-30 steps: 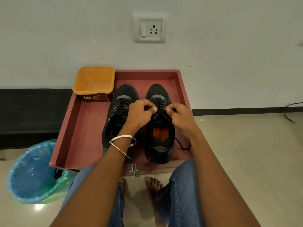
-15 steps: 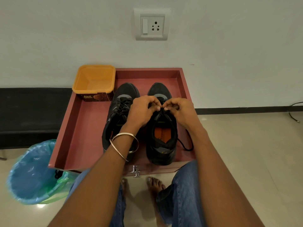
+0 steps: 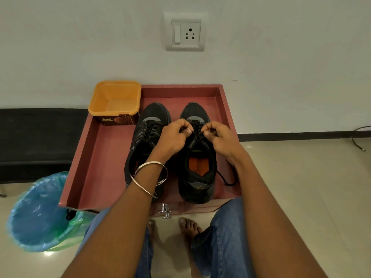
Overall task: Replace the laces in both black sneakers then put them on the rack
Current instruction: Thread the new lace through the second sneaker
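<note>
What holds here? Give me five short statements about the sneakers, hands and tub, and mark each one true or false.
1. Both hands, the left hand and the right hand, pinch the lace of the right sneaker. True.
2. The left sneaker has no lace in it. False: it is laced.
3. The orange tub sits in the far left corner of the red tray. True.
4. The sneakers point toward the person. False: toes point to the wall.
5. A loose lace end lies right of the right sneaker. True.
</note>
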A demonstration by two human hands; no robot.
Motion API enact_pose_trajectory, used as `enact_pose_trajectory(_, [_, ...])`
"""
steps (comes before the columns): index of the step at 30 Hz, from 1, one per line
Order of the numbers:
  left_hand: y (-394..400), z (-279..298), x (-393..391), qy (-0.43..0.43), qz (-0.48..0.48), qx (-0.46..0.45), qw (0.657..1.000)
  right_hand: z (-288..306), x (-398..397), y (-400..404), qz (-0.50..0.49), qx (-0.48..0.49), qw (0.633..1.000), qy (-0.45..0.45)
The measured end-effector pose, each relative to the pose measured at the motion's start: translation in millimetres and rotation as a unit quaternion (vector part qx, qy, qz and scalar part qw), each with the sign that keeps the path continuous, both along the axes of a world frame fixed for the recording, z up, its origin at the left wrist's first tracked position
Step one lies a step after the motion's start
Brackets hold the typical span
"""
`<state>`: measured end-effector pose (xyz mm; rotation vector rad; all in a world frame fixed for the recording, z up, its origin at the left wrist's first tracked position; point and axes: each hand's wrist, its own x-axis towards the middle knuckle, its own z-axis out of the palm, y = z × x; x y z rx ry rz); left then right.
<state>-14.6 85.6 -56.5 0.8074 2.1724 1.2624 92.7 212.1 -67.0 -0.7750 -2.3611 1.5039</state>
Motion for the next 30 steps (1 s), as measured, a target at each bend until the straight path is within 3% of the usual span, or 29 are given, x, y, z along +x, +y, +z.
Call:
enact_pose_trajectory(4, [-4.5,5.5,-3.3,0.055,-0.066,0.014,0.996,2.5,3.5,0.9,0.03,-0.003,0.999,0.021])
enact_pose_trajectory(7, [-1.5,3.6,-0.6,0.091,-0.041,-0.002,0.995,1.2,0.0,-0.6,0.013,0.024,1.0,0.002])
enact_pose_trajectory(15, [2.1,0.7,-2.7,-0.033,0.013,0.021,0.999,3.6,2.2,1.2,-0.024,-0.072,0.997,0.025])
enact_pose_trajectory(17, [2.5,-1.0,-4.6,-0.012,0.025,0.041,0.999,2.1,0.4,4.1,-0.038,-0.028,0.998,0.043])
enact_pose_trajectory(21, [7.4,-6.6,-4.9,0.111,0.007,0.023,0.994,-4.1,-8.5,8.1,-0.005,0.118,0.993,0.011])
enact_pose_trajectory(26, [13.3,-10.1,-10.6,0.208,-0.03,-0.01,0.978,-1.6,-11.8,7.5,0.012,0.17,0.985,-0.016])
enact_pose_trajectory(30, [17.8,-10.3,-6.4,0.234,-0.044,-0.061,0.969,0.7,-18.0,0.9,0.042,0.236,0.97,-0.047])
